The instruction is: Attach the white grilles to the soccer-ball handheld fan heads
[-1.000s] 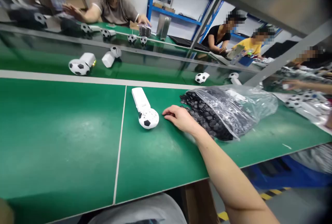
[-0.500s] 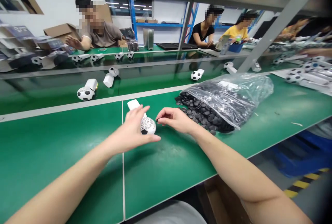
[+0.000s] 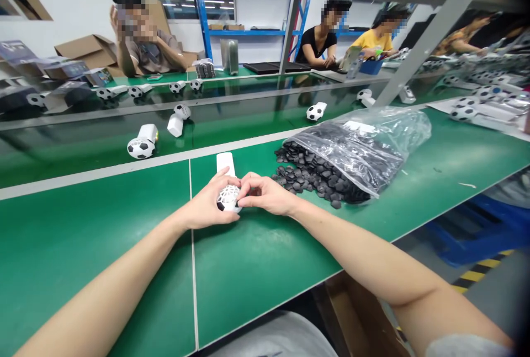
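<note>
On the green workbench [image 3: 103, 235], the left hand [image 3: 205, 208] cups the football-shaped head of a white handheld fan [image 3: 227, 191], fingers curled around its left side. The right hand [image 3: 265, 196] meets it from the other side, fingertips pinched against the ball's grille; whether a small part sits between them cannot be told. The fan's white handle points away from the person. Just right of the fan lies an open clear bag of small black parts [image 3: 351, 153], some spilled toward it. Beyond the fan, on the conveyor belt [image 3: 83, 142], rest more football fans [image 3: 143, 143].
</note>
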Motion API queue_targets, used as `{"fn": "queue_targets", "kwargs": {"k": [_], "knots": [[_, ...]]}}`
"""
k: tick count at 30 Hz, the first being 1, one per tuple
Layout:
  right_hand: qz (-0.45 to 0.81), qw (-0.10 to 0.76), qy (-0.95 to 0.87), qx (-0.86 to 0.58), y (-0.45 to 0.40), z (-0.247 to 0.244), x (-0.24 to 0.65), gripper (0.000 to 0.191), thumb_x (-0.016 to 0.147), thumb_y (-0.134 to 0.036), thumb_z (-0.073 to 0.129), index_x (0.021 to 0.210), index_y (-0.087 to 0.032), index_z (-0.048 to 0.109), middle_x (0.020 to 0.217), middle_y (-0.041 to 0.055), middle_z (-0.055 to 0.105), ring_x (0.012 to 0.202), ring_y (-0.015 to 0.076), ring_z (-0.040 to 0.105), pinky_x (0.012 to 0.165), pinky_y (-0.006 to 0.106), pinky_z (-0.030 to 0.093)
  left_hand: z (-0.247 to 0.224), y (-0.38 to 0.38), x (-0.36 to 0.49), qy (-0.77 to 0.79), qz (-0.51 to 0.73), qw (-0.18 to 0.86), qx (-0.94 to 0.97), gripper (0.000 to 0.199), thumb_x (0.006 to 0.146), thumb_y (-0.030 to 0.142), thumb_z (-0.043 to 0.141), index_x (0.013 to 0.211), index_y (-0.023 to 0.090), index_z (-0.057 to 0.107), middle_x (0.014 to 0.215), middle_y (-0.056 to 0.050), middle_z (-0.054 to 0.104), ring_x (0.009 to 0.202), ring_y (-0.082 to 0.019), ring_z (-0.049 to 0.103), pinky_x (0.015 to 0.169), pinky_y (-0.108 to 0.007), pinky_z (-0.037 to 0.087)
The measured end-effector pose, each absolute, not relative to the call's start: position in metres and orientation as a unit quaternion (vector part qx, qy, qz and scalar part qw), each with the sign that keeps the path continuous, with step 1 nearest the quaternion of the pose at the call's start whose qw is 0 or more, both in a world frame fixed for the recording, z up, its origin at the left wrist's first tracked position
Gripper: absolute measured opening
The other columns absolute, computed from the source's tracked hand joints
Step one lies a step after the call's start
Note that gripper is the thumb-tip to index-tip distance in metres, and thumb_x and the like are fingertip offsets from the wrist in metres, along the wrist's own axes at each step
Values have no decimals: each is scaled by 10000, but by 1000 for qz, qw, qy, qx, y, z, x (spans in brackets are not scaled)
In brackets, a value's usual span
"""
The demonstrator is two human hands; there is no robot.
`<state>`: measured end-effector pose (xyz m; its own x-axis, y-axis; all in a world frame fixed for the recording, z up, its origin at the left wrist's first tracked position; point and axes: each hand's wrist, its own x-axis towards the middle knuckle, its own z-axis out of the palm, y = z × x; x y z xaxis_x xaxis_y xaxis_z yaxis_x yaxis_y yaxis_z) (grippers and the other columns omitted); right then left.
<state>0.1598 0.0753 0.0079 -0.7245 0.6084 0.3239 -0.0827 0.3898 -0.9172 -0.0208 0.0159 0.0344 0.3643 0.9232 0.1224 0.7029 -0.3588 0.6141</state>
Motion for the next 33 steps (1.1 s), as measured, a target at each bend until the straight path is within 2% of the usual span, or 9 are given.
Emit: {"fn": "queue_targets", "kwargs": {"k": [5,12,18,20,22,24,28,31,33], "knots": [[539,343,-745,-192,74,7,155,182,629,-271,742,629,-174,588,776,-18,450,764,137,491,751,312,404,31,15,-16,531,256,224,776,440,650,382,635,1046,229,517,1321,-74,430,1339,-266,104,1037,-456,234],[533,329,-751,-210,75,8,156,180,623,-208,727,616,-161,553,760,-27,429,700,119,468,691,289,396,30,14,-11,551,266,222,759,393,645,314,632,1001,190,520,1287,-105,445,1320,-303,166,1030,-468,220],[510,324,-761,-238,77,9,154,227,618,-274,723,603,-162,526,702,-40,458,592,90,445,582,240,391,27,14,-9,536,277,232,763,370,654,290,627,994,196,513,1253,-97,453,1324,-289,149,1043,-455,190],[463,349,-766,-277,83,15,157,208,690,-320,660,647,-168,524,671,-39,494,584,94,464,569,230,399,26,16,-13,528,272,242,767,422,642,294,635,1035,207,506,1313,-93,369,1316,-283,170,1048,-438,190],[349,391,-778,-347,94,21,166,171,761,-332,581,721,-173,535,707,-21,533,624,105,493,602,236,419,25,20,-19,554,277,239,748,515,606,289,656,1089,212,495,1346,-96,276,1299,-287,196,1051,-430,190],[238,409,-779,-412,106,28,180,132,780,-303,555,763,-172,550,779,5,551,676,118,507,652,256,426,25,24,-27,619,296,229,690,582,582,272,660,1132,205,483,1296,-107,279,1258,-292,257,1036,-436,216],[206,334,-809,-437,118,33,205,65,696,-219,643,669,-177,602,705,0,574,640,129,522,635,266,417,23,31,-37,677,328,246,611,638,579,329,674,1167,207,457,1093,-84,386,1063,-266,438,928,-429,348],[232,244,-843,-418,116,33,210,110,590,-197,733,621,-193,628,601,-24,596,564,125,549,545,236,413,23,29,-34,673,333,244,614,638,592,411,670,1159,209,458,1062,-74,385,1013,-252,455,913,-425,350],[236,213,-849,-422,112,31,208,129,576,-197,747,636,-191,633,612,-13,617,545,130,566,524,236,415,24,28,-31,669,338,244,615,598,616,384,653,1155,212,462,1070,-69,373,1018,-242,449,921,-410,342]]}}
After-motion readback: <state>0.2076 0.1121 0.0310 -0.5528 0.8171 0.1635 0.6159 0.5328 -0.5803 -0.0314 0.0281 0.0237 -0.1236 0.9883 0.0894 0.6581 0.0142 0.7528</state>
